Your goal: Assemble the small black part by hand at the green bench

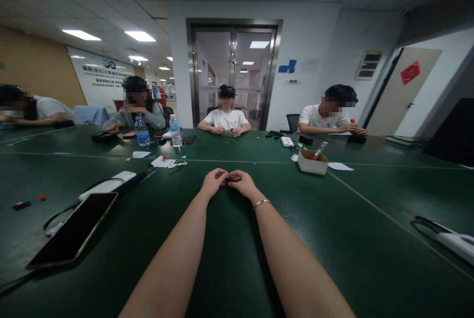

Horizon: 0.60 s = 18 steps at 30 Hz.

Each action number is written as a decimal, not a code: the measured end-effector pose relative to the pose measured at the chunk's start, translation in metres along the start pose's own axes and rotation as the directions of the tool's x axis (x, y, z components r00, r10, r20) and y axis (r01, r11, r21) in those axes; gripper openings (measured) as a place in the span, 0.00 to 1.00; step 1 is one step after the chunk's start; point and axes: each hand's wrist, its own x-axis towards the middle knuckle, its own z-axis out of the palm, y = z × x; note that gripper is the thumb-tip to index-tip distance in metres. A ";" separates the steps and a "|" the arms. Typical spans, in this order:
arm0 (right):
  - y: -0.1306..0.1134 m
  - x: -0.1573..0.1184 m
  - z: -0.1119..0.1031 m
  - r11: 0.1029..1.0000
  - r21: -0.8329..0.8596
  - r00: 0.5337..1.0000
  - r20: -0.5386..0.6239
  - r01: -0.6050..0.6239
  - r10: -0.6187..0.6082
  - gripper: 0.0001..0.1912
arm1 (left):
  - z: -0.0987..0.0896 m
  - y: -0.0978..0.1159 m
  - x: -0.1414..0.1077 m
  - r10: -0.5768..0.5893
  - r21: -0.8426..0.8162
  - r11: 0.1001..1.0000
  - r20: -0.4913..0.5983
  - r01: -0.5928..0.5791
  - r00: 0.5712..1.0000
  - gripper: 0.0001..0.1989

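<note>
My left hand (pixel 214 182) and my right hand (pixel 242 182) meet over the middle of the green table (pixel 237 239). Between their fingertips sits a small dark object (pixel 227 179), mostly hidden by the fingers and too small to name. Both hands are closed in a pinch on it, thumbs and forefingers close together. A silver bracelet (pixel 261 203) circles my right wrist.
To the left lie a smartphone (pixel 76 229), a white device (pixel 107 184) with a dark strap, and small red bits (pixel 42 198). Paper scraps (pixel 163 161), water bottles (pixel 176 132) and a cardboard box (pixel 313 163) stand farther off. Several people sit across the table.
</note>
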 end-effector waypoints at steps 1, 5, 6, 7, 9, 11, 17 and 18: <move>0.000 0.000 0.003 0.999 -0.047 0.999 -0.028 0.016 -0.017 0.15 | 0.000 0.000 -0.001 0.004 0.008 1.000 0.009 -0.004 1.000 0.14; -0.001 -0.001 0.015 1.000 -0.024 0.995 -0.098 -0.001 -0.002 0.13 | 0.003 -0.001 -0.002 0.024 0.051 0.998 0.025 -0.026 0.999 0.15; -0.001 -0.002 0.017 0.999 0.025 0.996 -0.085 -0.037 0.039 0.13 | 0.004 -0.002 -0.002 0.032 0.069 0.997 0.021 -0.033 0.999 0.14; -0.003 -0.003 0.018 0.994 0.076 0.995 -0.060 -0.076 0.080 0.13 | 0.005 -0.002 -0.001 0.035 0.091 0.995 0.018 -0.037 0.999 0.14; -0.006 -0.005 0.016 0.975 0.169 0.989 -0.006 -0.142 0.145 0.14 | 0.005 0.002 0.001 0.023 0.147 0.989 0.040 -0.029 0.999 0.14; -0.010 -0.008 0.006 0.951 0.248 0.983 0.049 -0.184 0.177 0.16 | 0.000 0.014 0.002 -0.027 0.229 0.973 0.130 -0.004 0.991 0.15; -0.020 -0.053 -0.073 0.912 0.261 0.941 0.204 -0.317 0.269 0.21 | -0.053 0.104 -0.037 -0.265 0.470 0.881 0.391 0.056 0.882 0.19; -0.022 -0.068 -0.091 0.914 0.240 0.939 0.185 -0.328 0.289 0.21 | -0.069 0.119 -0.054 -0.310 0.519 0.853 0.403 0.064 0.861 0.19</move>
